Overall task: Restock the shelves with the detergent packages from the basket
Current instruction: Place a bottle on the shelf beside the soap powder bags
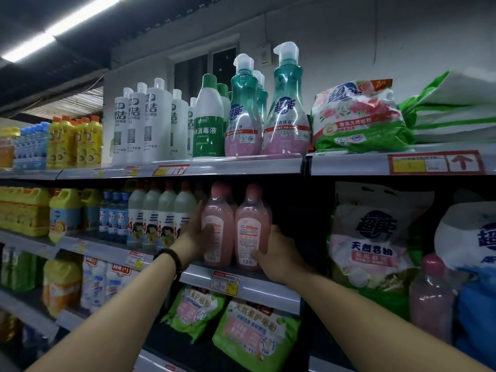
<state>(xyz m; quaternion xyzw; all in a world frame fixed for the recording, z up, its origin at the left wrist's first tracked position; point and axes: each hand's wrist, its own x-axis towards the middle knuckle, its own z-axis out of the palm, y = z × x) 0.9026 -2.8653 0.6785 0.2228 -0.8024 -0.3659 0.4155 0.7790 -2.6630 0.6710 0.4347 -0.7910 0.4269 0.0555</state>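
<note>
1. I see the left hand (193, 233) curled round the left pink translucent plastic detergent bottle (218, 218).
2. The right hand (280, 255) grips the matching right pink bottle (251, 224), thumb on its label.
3. Both bottles stand upright, side by side, on the grey metal middle shelf (255, 287).
4. A white fluorescent ceiling tube (53, 25) lights the aisle.

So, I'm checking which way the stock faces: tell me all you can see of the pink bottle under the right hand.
The right pink bottle is translucent plastic holding pink liquid, with a rounded pink cap. It stands upright at the front of the middle shelf, its white label with small print and a barcode facing out. The right hand grips its lower right side, thumb on the label. A second pink bottle stands close on its left.
</note>
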